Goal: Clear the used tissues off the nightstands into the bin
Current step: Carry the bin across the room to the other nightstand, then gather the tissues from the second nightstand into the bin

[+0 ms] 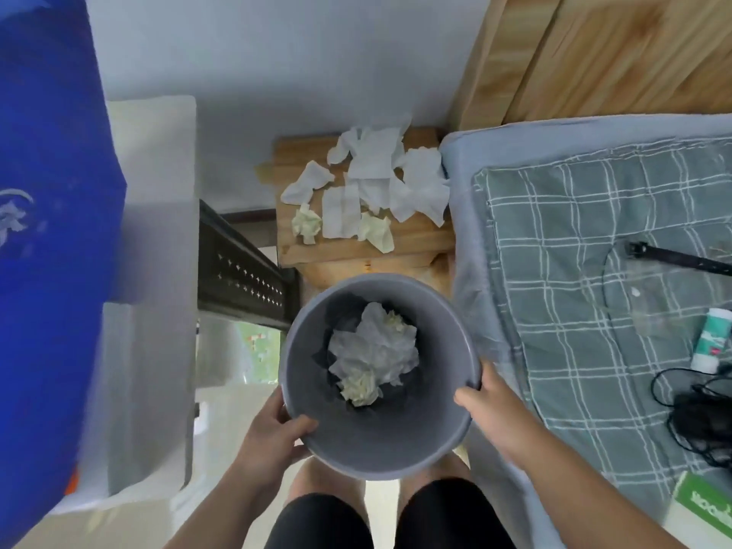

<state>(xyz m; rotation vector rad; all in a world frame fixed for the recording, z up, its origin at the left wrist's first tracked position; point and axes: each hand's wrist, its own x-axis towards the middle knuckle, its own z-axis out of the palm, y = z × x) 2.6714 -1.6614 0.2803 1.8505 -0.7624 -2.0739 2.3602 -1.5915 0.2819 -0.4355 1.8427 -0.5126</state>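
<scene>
I hold a round grey bin (380,441) in front of my knees, just below a wooden nightstand (412,241). My left hand (277,425) grips its near left rim and my right hand (489,406) grips its right rim. Crumpled white and pale yellow tissues (374,350) lie at the bottom of the bin. Several used tissues (372,180), mostly white with two pale yellow balls, are spread over the nightstand top.
A bed with a grey checked blanket (594,271) runs along the right, carrying a small bottle (711,338), black cables (697,410) and a black strap. A dark perforated rack (241,271) and translucent plastic boxes (154,271) stand at left under a blue cloth (51,192).
</scene>
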